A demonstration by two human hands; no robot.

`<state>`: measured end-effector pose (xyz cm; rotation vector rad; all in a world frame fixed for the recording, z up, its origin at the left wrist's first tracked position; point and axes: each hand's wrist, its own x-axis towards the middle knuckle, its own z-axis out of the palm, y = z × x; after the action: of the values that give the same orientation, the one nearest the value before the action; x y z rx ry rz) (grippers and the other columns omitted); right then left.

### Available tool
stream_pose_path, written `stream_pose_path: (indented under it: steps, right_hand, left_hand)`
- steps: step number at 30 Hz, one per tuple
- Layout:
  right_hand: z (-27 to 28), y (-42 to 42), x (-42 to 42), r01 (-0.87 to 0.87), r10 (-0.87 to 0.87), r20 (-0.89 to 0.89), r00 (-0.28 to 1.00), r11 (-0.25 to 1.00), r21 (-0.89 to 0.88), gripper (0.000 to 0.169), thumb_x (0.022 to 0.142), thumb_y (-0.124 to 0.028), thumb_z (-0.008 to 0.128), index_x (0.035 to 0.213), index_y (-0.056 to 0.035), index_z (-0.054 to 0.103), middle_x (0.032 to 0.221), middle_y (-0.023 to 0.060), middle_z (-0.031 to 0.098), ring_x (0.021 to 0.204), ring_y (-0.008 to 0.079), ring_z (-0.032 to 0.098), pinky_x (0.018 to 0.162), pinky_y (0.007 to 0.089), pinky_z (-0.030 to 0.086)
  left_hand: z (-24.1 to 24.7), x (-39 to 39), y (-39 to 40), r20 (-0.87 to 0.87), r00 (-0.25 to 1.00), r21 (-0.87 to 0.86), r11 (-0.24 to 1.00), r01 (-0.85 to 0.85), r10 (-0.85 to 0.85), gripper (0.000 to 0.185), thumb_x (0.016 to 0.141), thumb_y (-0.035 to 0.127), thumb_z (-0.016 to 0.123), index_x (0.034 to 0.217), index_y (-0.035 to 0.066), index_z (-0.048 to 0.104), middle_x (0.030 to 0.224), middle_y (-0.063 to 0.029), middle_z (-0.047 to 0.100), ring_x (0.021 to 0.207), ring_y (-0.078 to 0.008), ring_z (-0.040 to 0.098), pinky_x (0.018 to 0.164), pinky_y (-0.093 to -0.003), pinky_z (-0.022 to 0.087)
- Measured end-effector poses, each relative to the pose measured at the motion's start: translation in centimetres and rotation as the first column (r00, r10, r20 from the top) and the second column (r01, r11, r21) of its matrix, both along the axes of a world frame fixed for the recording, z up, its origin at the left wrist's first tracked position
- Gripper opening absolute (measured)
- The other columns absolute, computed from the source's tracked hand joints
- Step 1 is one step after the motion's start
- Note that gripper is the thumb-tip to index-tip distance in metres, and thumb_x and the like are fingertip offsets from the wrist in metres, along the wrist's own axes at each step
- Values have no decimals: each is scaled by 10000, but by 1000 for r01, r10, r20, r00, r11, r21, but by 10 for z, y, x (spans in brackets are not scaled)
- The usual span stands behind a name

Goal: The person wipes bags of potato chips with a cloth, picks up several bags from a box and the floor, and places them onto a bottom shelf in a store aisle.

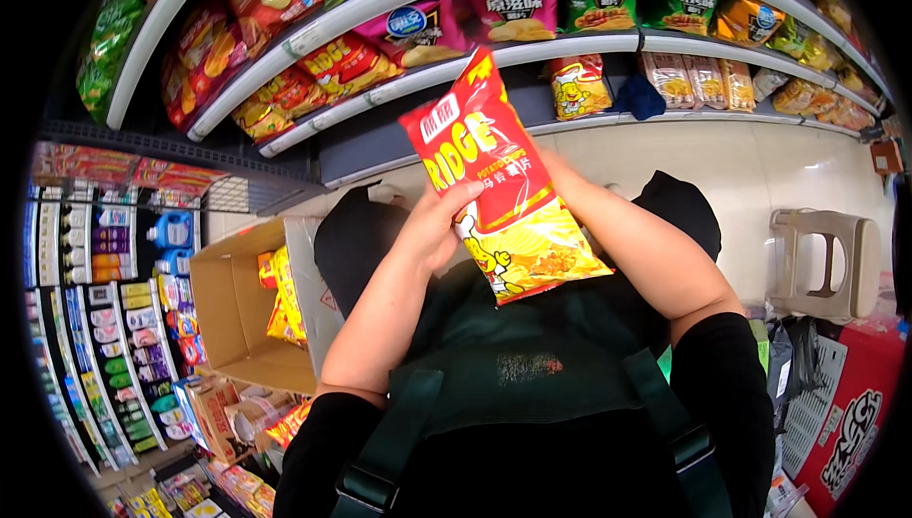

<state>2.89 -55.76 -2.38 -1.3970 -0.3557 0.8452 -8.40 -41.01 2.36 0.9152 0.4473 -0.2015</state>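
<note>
Before my chest I hold a red and yellow bag of ridged potato chips (509, 190), its printed front up and its top end tilted towards the shelves. My left hand (443, 222) grips the bag's left edge, thumb on the front, fingers hidden behind. At the right edge is my right hand (559, 172), mostly hidden by the bag. On the bottom shelf a similar bag (581, 89) stands beside a crumpled dark blue cloth (641, 97). An open cardboard box (235, 304) to my left contains more red and yellow bags (286, 297).
Shelves of chip bags curve across the front, with a white shelf edge (442, 65) near the held bag. A beige plastic stool (826, 261) and a red printed carton (855, 404) are at the right. Shelves of bottles and packets (121, 347) fill the left.
</note>
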Motion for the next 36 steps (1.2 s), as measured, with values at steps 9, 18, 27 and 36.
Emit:
stream_pose_path:
  steps: [9, 18, 27, 36]
  right_hand:
    - [-55, -84, 104, -414, 473, -75, 878, 671, -615, 699, 616, -180, 805, 1223, 0, 507, 1133, 153, 622, 1029, 266, 613, 891, 371, 476]
    - [-94, -87, 165, -759, 600, -465, 651, 525, -385, 701, 721, -194, 773, 1293, 8, 423, 1200, 121, 586, 1076, 225, 589, 920, 348, 464]
    - [-116, -76, 168, -827, 718, -426, 550, 398, -398, 854, 711, -301, 784, 1370, -5, 329, 1238, 163, 554, 1134, 265, 546, 937, 369, 442]
    - [-100, -97, 183, -714, 635, -331, 698, 651, -256, 922, 717, -184, 777, 1438, -61, 217, 1258, 145, 541, 1156, 234, 527, 960, 365, 428]
  left_hand:
    - [-105, 46, 45, -293, 949, -344, 939, 6, -114, 454, 865, 243, 624, 1233, 18, 485, 1192, -137, 596, 1069, -267, 590, 947, -421, 455]
    - [-187, 231, 98, -34, 977, 446, 878, -174, 211, 440, 805, 137, 704, 1173, 24, 492, 1120, -137, 605, 1010, -252, 612, 839, -415, 515]
    - [-179, 350, 52, -191, 915, 102, 920, 377, -354, 412, 916, 355, 542, 1192, 50, 515, 1138, -88, 608, 1074, -254, 582, 864, -405, 498]
    - [-203, 350, 73, -139, 985, 119, 986, 117, -100, 438, 926, 379, 509, 1220, 54, 499, 1166, -80, 597, 1094, -259, 571, 881, -403, 490]
